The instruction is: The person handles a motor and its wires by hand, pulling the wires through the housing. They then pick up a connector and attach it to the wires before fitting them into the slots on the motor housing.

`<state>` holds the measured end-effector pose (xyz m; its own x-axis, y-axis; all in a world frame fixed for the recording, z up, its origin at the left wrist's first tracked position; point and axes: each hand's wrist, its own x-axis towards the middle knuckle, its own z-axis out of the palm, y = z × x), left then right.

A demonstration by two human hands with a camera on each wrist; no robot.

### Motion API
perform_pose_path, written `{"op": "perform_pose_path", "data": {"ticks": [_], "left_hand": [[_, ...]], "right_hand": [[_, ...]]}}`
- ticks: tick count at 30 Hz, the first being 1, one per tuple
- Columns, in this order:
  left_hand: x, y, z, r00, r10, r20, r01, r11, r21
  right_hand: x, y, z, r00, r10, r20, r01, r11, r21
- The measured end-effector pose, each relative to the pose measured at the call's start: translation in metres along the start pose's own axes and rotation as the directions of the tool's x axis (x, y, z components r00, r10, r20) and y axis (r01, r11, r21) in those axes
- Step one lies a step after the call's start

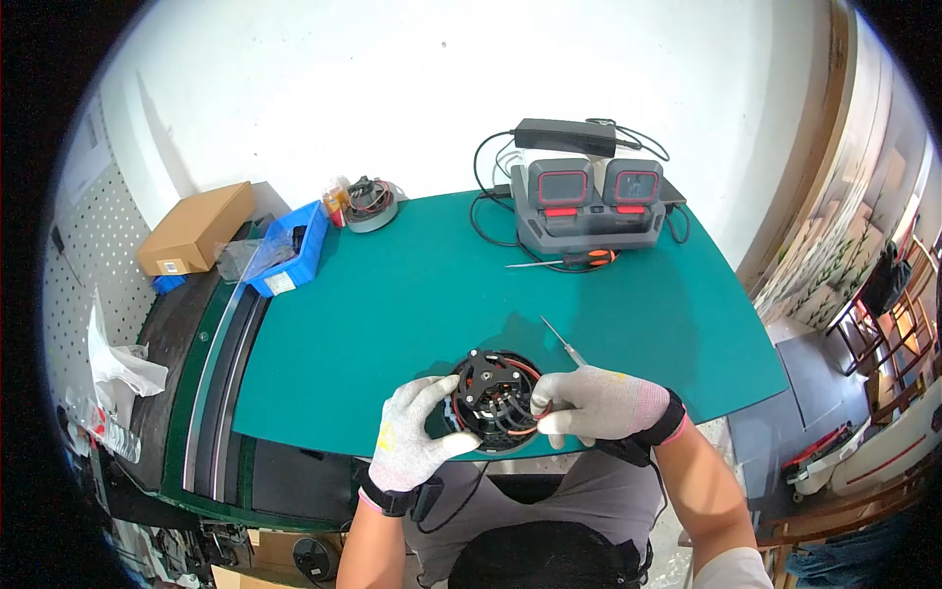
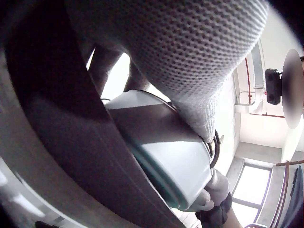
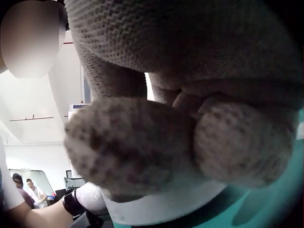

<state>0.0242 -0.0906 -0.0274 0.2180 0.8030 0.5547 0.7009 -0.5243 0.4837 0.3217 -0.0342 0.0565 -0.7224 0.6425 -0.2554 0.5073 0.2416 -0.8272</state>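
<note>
A round device with a pale housing [image 2: 187, 161] stands at the table's front edge. On its top are a black bracket [image 1: 488, 379] and a bundle of dark and red wires [image 1: 508, 412]. My gloved left hand [image 1: 412, 430] grips the housing's left side, thumb at the near rim and fingers farther back. At the right rim, my gloved right hand [image 1: 599, 401] pinches at the wires between thumb and forefinger; the pinched bit is hidden behind the fingertips [image 3: 128, 147]. A thin screwdriver [image 1: 562, 341] juts out beyond the right hand, its handle end covered by that hand.
An orange-and-black screwdriver [image 1: 589, 258] lies before a grey twin-battery charger [image 1: 589, 231] with a black power adapter [image 1: 564, 135] and cables. Back left are a similar round device [image 1: 371, 211], a blue bin [image 1: 306, 245] and a cardboard box [image 1: 201, 228]. Metal rails [image 1: 221, 393] border the mat's left.
</note>
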Motion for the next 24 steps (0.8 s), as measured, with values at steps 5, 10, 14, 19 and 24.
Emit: {"op": "perform_pose_path", "data": {"ticks": [5,10,14,19,24], "left_hand": [[0.0,0.0,0.0,1.0,0.011,-0.004,-0.011,1.0,0.019],[0.0,0.003,-0.001,1.0,0.004,-0.003,-0.004,1.0,0.029],[0.0,0.002,-0.001,1.0,-0.004,0.001,0.004,1.0,0.001],[0.0,0.001,0.0,1.0,-0.001,0.002,0.001,1.0,0.001],[-0.001,-0.001,0.001,1.0,-0.001,-0.001,0.001,1.0,-0.002]], "right_hand": [[-0.003,0.004,0.004,0.999,-0.019,-0.048,0.018,1.0,-0.016],[0.001,0.018,0.01,0.961,-0.239,-0.142,0.199,0.948,-0.25],[-0.004,0.021,0.004,0.912,-0.351,-0.214,0.318,0.932,-0.176],[-0.004,0.022,0.003,0.962,-0.255,-0.099,0.248,0.965,-0.082],[0.001,0.03,0.008,0.966,-0.248,-0.076,0.244,0.968,-0.064]]}}
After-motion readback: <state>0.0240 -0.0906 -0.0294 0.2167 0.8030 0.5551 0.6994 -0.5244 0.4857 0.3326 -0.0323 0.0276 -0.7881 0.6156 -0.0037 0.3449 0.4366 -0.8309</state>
